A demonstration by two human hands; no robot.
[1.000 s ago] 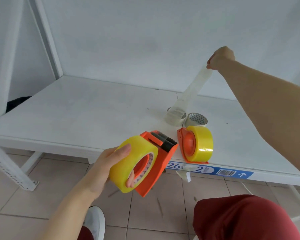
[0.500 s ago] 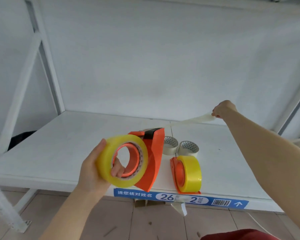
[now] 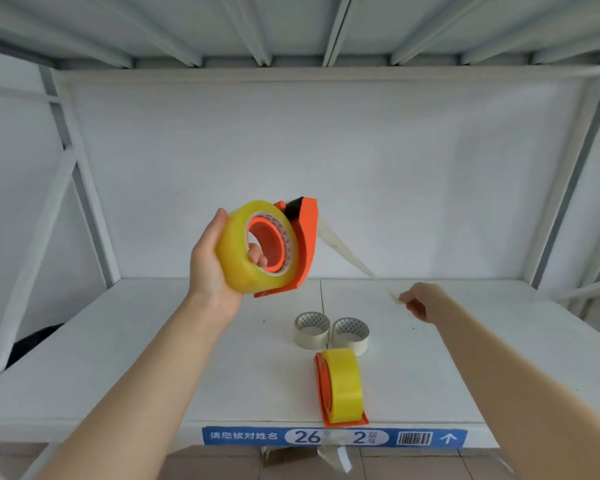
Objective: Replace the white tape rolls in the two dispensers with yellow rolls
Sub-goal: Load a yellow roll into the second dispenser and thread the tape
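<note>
Head view: left hand (image 3: 210, 268) grips the yellow roll (image 3: 236, 261) in the orange dispenser (image 3: 307, 237) at centre frame, right hand (image 3: 421, 301) pinches its tape strip (image 3: 347, 251) taut, centre right. Threading step, I reckon; next, tear it across the blade.

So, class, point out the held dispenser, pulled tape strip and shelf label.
held dispenser (image 3: 308, 242): head view, orange plate.
pulled tape strip (image 3: 350, 258): head view, middle.
shelf label (image 3: 243, 436): head view, blue left part.

left hand (image 3: 212, 263): held up, arm out, fingers curled round yellow roll (image 3: 234, 245) | right hand (image 3: 420, 301): lower, pinches tape strip (image 3: 340, 247)
</note>
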